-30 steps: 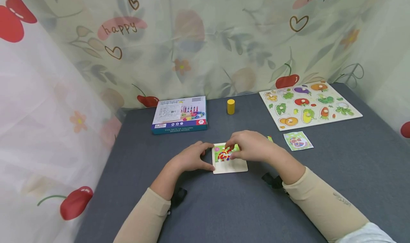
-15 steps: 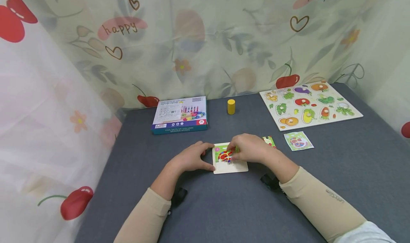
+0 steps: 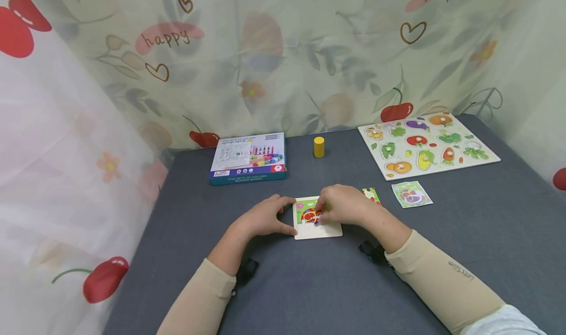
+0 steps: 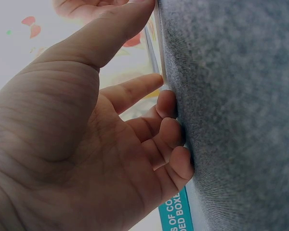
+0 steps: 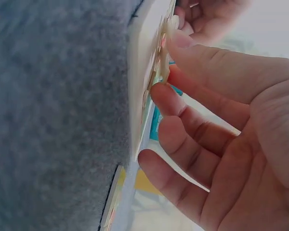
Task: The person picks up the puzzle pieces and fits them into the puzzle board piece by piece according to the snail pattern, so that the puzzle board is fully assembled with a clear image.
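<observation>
A small wooden puzzle board (image 3: 317, 232) lies flat on the dark table, a green scene with a red, round-patterned shape (image 3: 308, 215) in its upper part and pale bare wood below. My left hand (image 3: 258, 218) is at its left side, thumb and index finger spread and touching the left corners. In the left wrist view the other fingers bend loosely against the cloth. Over the board's right half, my right hand (image 3: 344, 205) pinches a thin wooden puzzle piece (image 5: 164, 65) between thumb and index finger, low against the board. My fingers hide most of that piece.
Right of the board lie a small green-and-red picture piece (image 3: 372, 196) and a square picture card (image 3: 411, 194). Behind stand a boxed bead set (image 3: 248, 159), a yellow cylinder (image 3: 319, 147) and a vegetable puzzle board (image 3: 429, 146). A printed curtain (image 3: 283, 79) borders the table's back.
My right hand has shifted slightly down and toward me, uncovering more of the picture piece behind it, and then stays nearly still. My left hand keeps its place on the board.
</observation>
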Available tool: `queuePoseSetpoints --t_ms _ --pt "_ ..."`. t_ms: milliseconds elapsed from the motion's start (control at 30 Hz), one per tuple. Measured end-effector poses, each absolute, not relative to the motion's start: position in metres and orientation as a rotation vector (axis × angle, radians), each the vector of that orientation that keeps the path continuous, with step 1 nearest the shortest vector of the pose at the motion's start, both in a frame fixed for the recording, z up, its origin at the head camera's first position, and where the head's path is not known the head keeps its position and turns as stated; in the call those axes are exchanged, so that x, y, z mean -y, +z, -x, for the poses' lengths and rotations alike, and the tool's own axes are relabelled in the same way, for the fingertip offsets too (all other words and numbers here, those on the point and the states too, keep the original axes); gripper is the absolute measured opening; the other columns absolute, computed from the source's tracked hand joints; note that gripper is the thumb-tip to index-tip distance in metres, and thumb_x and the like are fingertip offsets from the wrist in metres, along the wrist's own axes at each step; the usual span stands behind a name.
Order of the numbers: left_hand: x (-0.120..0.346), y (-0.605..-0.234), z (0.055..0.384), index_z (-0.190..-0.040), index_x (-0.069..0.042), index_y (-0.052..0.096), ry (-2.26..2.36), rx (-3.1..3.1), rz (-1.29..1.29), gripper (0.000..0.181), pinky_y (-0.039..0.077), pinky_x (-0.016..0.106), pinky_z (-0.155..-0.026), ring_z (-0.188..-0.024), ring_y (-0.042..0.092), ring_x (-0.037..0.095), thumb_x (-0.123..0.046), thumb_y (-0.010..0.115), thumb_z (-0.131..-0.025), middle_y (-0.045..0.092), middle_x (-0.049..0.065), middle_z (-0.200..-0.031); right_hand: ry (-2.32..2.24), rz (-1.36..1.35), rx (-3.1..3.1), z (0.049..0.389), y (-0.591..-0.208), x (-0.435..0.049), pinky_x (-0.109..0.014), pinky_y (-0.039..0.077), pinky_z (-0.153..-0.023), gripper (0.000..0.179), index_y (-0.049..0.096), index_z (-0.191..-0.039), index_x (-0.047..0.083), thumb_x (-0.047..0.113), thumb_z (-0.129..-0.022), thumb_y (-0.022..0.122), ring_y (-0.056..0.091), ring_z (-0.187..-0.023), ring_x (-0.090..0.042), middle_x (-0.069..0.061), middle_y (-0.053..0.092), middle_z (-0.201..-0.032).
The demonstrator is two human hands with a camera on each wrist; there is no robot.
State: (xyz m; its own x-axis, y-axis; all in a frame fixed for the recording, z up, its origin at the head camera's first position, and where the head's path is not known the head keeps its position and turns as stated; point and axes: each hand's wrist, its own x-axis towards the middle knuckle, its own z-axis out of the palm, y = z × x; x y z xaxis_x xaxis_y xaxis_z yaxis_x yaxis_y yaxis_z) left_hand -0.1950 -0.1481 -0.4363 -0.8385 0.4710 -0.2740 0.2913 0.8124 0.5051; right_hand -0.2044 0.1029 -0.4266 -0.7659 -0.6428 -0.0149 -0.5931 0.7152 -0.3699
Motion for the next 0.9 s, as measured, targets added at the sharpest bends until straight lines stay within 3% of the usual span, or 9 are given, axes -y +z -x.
queuePoseSetpoints --t_ms 233,633,900 --pt "0.1477 -0.436 0.1944 -0.152 -0.019 0.05 0.641 -2.606 -0.57 0.084 0.046 0.038 -0.082 -0.103 0.051 0.02 -0.047 0.086 -0.082 0.053 0.001 -0.111 -0.492 1.046 -2.803 0.2024 -0.4321 -0.101 -0.034 0.05 -0.069 0.011 0.083 -0.094 0.016 0.018 -0.083 0.085 0.059 -0.075 -0.011 0.008 0.062 -0.086" --pt "0.1484 -0.4342 0.193 -0.152 -0.019 0.05 0.642 -2.612 -0.568 0.084 0.046 0.038 -0.081 -0.101 0.051 0.02 -0.048 0.086 -0.081 0.053 0.001 -0.109 -0.463 0.936 -2.851 0.2001 -0.4311 -0.0997 -0.031 0.043 -0.059 0.014 0.085 -0.095 0.019 0.025 -0.083 0.086 0.053 -0.067 -0.009 0.008 0.055 -0.078" --pt "0.1477 -0.4352 0.1927 -0.151 -0.018 0.051 0.645 -2.616 -0.583 0.083 0.046 0.039 -0.081 -0.099 0.051 0.02 -0.048 0.086 -0.082 0.053 0.002 -0.108 -0.466 0.928 -2.821 0.2001 -0.43 -0.1013 -0.031 0.041 -0.06 0.016 0.085 -0.1 0.019 0.024 -0.085 0.084 0.05 -0.067 -0.011 0.008 0.056 -0.078"
